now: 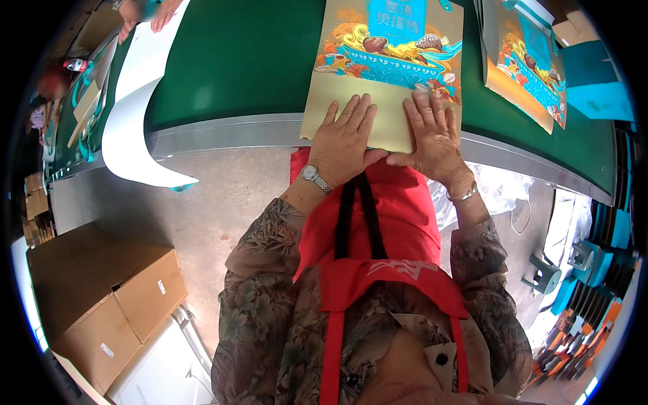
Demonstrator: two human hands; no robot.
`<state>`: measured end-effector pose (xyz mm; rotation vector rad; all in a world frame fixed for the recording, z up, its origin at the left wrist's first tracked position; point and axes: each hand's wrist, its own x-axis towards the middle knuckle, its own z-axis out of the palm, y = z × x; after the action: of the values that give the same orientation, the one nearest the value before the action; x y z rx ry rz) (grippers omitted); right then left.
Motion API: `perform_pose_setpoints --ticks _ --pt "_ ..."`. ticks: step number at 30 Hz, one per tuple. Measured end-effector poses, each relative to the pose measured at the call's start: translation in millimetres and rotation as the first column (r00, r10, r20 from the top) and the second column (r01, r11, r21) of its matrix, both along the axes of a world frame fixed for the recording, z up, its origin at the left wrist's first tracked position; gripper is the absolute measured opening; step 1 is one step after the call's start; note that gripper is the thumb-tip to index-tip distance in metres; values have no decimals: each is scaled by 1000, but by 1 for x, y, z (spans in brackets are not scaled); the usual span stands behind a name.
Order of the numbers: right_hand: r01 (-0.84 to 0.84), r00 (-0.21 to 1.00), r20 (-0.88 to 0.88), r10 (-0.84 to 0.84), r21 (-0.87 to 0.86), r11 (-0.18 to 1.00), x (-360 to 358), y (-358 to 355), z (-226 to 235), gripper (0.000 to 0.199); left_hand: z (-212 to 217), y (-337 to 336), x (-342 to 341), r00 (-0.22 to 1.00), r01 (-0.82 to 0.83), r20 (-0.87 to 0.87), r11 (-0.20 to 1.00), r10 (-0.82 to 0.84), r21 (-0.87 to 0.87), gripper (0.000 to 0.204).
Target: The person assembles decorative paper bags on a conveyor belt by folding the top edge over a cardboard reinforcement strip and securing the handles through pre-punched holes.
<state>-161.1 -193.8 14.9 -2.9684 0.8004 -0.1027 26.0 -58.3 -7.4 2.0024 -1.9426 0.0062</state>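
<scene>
A flattened gold paper bag (398, 77) lies on the green work table in front of me, its lower end reaching the metal edge. Turquoise panels and a colourful bowl of food are printed on its upper part. My left hand (347, 135) rests palm down on the plain gold lower part, fingers stretched out, a watch on the wrist. My right hand (432, 135) lies flat beside it, fingers spread over the right side and onto the print. Both thumbs point inward, nearly meeting at the bag's lower edge. Neither hand grips anything.
Right of the bag, similar gold bags (520, 74) lie by turquoise boxes (599, 81). At the far left, a co-worker's hands (152, 15) touch a long white sheet (138, 94) curling over the table edge. A large cardboard box (108, 297) stands lower left; clear plastic (482, 185) hangs below the table.
</scene>
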Motion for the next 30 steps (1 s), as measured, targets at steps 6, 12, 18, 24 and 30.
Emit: perform_pose_setpoints --ticks 6,12,18,24,30 --pt "-188 980 -101 173 -161 969 1 34 17 84 12 40 -4 996 87 -11 996 -87 36 79" --pt "-159 949 246 199 -175 972 -21 18 84 35 42 101 1 973 -163 -212 931 95 -327 63" --pt "-56 287 840 -461 495 867 -42 -12 178 22 51 101 -9 404 -501 -914 843 28 -196 41" --pt "-360 -133 489 -862 787 502 -2 25 106 37 65 45 -52 -262 -160 -957 972 123 169 75" --pt "-678 171 132 -977 735 -19 -4 114 11 37 34 38 -30 -251 -568 -953 823 -168 4 64"
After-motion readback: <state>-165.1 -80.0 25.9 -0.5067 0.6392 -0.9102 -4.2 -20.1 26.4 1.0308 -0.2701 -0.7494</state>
